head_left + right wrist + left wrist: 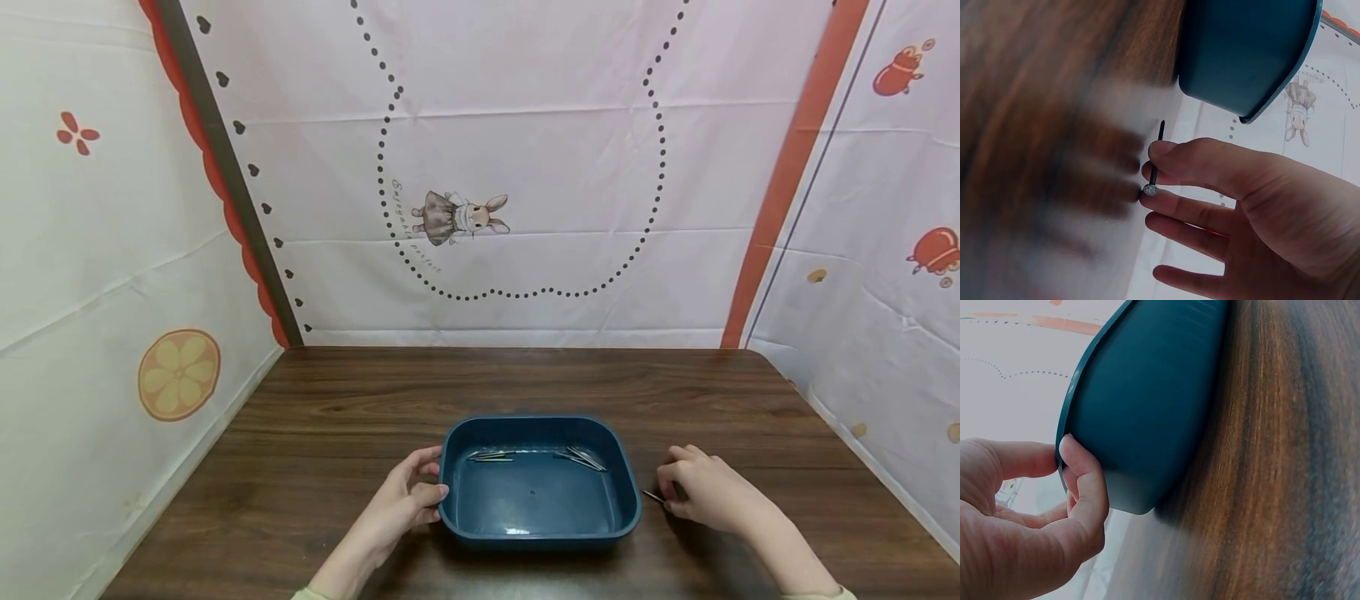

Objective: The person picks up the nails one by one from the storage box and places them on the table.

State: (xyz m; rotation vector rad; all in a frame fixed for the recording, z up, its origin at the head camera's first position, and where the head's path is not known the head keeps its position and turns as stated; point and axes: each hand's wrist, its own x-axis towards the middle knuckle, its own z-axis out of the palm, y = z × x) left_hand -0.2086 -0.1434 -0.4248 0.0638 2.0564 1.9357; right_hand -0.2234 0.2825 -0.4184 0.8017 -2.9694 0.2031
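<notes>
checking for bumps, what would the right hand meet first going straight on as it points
Likely the dark blue tray, on its right side, nail leading; height over the wood-grain table is unclear.

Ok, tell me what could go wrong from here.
The slim nail pinched in the right hand might slip, and its exposed tip could prick a finger. The left hand holds the blue bin only by its left side, so a tug might tilt it and slide the loose nails inside.
</notes>
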